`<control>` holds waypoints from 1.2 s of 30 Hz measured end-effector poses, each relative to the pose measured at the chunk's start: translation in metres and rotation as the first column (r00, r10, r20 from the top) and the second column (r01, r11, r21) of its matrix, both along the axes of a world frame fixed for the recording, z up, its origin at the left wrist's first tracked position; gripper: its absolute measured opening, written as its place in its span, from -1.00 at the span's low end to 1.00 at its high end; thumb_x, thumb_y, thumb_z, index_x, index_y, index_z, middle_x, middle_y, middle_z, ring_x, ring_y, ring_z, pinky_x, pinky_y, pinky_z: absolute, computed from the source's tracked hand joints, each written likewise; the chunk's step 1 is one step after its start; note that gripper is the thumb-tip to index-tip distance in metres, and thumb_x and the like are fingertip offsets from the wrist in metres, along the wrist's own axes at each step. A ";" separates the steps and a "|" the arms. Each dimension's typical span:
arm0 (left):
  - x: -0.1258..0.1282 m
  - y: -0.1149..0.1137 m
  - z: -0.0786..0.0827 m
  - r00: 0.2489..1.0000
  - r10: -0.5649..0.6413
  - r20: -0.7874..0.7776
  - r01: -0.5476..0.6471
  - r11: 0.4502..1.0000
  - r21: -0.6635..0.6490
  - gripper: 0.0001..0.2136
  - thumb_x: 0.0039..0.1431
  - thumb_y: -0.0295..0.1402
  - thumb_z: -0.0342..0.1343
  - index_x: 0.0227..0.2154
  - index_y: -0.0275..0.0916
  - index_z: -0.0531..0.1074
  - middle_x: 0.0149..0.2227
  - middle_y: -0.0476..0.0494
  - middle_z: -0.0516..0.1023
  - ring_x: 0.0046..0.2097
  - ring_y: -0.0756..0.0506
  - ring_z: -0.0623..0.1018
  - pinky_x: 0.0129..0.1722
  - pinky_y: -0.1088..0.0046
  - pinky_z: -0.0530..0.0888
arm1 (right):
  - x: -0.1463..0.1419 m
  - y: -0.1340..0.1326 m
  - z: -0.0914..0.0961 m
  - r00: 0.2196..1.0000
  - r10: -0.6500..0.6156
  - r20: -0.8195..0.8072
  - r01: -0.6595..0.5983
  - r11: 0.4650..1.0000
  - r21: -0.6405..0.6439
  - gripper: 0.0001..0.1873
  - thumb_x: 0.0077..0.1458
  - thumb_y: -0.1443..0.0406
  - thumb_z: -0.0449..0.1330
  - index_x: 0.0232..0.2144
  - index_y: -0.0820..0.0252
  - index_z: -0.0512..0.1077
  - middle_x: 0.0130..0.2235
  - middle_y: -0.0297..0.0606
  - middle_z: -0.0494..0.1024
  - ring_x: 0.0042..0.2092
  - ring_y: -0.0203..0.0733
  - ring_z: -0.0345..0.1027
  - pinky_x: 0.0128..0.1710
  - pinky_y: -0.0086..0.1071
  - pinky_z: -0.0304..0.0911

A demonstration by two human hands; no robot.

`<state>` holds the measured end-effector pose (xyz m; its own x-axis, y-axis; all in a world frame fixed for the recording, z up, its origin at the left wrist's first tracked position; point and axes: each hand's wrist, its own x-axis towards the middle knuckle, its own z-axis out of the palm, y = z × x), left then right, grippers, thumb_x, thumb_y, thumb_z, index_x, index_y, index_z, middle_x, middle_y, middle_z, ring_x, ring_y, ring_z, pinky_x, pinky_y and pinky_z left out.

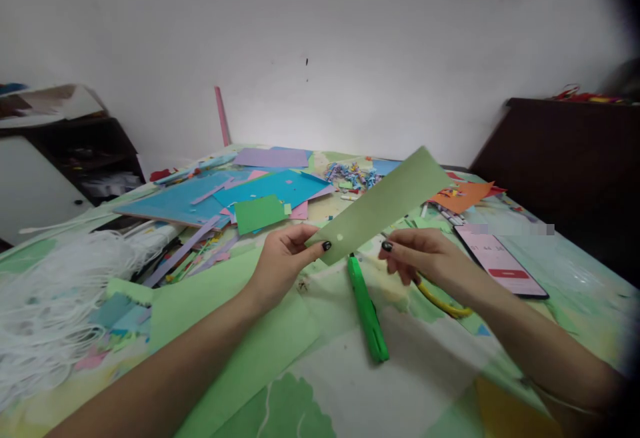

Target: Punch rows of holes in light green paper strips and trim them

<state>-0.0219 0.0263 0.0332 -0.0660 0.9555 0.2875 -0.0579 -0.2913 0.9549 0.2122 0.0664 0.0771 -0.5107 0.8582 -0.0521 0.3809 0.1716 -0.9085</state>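
A long pale green paper strip (385, 201) is raised above the table, slanting up to the right. My left hand (287, 258) pinches its lower left end between thumb and fingers, beside a small whitish spot on the paper. Just right of the strip is my right hand (417, 251), with thumb and fingers drawn together; whatever they may hold is too small or hidden. A curved yellow handle (445, 306) shows beneath the right hand, and the rest of it is hidden. Between the hands lies a green box cutter (367, 311). Under my left forearm is a light green sheet (240, 345).
Blue sheets (277, 188), a green card (260, 215) and a purple sheet (273, 157) lie farther back. White cord (50, 305) is heaped at left. A phone (503, 261) and orange paper (463, 195) are at right. Twisted paper bits (353, 175) sit behind the strip.
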 end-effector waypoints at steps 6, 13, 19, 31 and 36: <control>0.003 -0.005 0.001 1.000 -0.010 0.025 0.011 0.999 -0.048 -0.59 -0.01 -0.41 0.28 -0.04 -0.20 0.45 -0.48 0.06 0.49 -0.44 0.08 0.45 -0.45 0.62 0.42 | 0.052 0.019 -0.019 0.562 -0.412 0.717 -0.042 0.851 0.523 -0.83 -0.02 0.21 0.15 -0.42 0.20 0.42 -0.39 -0.14 0.51 -0.39 -0.09 0.36 -0.48 -0.37 0.05; 0.007 -0.009 0.006 0.999 -0.027 -0.040 0.024 0.997 -0.070 -0.78 -0.04 -0.44 0.29 -0.26 -0.23 0.59 -0.42 0.00 0.56 -0.49 0.11 0.44 -0.48 0.63 0.41 | 0.070 0.019 -0.045 0.590 -0.333 0.735 -0.069 0.887 0.457 -0.84 0.02 0.26 0.11 -0.32 0.15 0.43 -0.32 -0.22 0.54 -0.31 -0.14 0.42 -0.39 -0.40 0.16; 0.009 -0.008 0.002 0.998 -0.032 -0.056 0.025 0.992 -0.123 -0.81 -0.06 -0.48 0.28 -0.32 -0.19 0.61 -0.30 -0.05 0.62 -0.35 0.07 0.49 -0.36 0.64 0.41 | 0.082 0.030 -0.048 0.558 -0.410 0.722 0.056 0.886 0.461 -0.61 -0.11 0.12 0.24 -0.24 0.23 0.38 -0.36 -0.12 0.53 -0.33 -0.01 0.41 -0.45 -0.35 0.14; 0.006 -0.002 -0.008 1.000 0.007 0.010 -0.005 0.989 -0.148 -0.79 -0.13 -0.38 0.34 -0.38 -0.23 0.48 -0.37 0.02 0.46 -0.40 0.07 0.43 -0.45 0.60 0.40 | 0.086 0.034 -0.044 0.753 -0.393 0.528 0.302 0.919 0.253 -0.40 -0.06 0.18 0.20 0.06 0.23 0.26 -0.28 -0.12 0.57 -0.37 -0.11 0.44 -0.44 -0.35 0.29; 0.006 -0.004 -0.005 0.999 0.028 -0.039 -0.033 0.989 -0.145 -0.80 -0.07 -0.43 0.27 -0.32 -0.24 0.47 -0.29 -0.03 0.47 -0.40 0.06 0.42 -0.46 0.59 0.37 | 0.091 0.038 -0.048 0.862 -0.302 0.408 0.129 0.908 0.399 -0.43 -0.02 0.18 0.19 0.04 0.31 0.35 -0.53 -0.30 0.45 -0.53 -0.23 0.34 -0.57 -0.41 0.27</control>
